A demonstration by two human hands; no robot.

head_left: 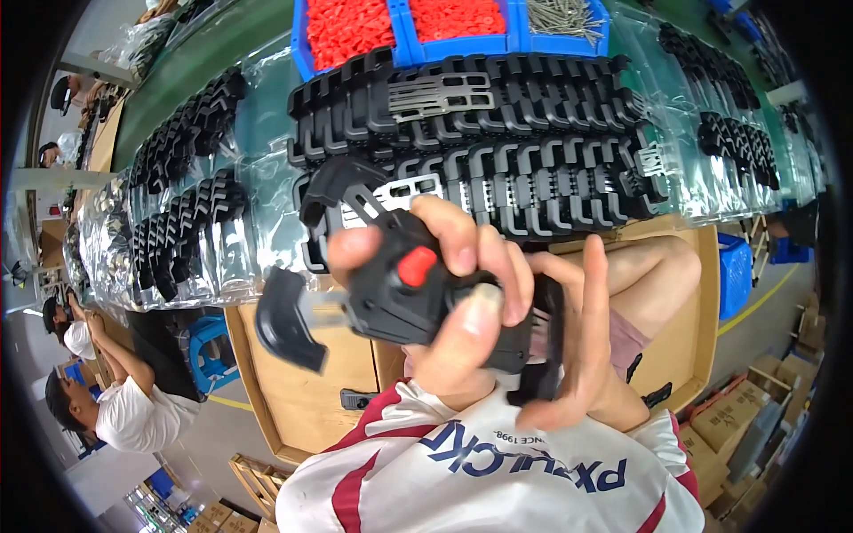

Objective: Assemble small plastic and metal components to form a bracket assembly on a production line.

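My left hand (466,302) is closed around a black plastic clamp holder (386,306) with a red oval button on its face. Curved black jaws stick out from the holder on thin metal rods, one toward the top and one toward the left. At the holder's right end my right hand (586,346) cups another black jaw (549,333), its thumb low and one finger stretched upward. Part of that end is hidden by the fingers, and motion blurs it. Beyond the hands, rows of similar black jaws (533,191) lie on the table, with slotted metal plates (440,95) on them.
A blue divided bin (400,40) at the far side holds red plastic pieces (458,18) and metal pins (562,16). Clear plastic sheeting (267,169) covers the green table. A cardboard box (293,391) lies across my lap. Other people (133,400) sit at the left.
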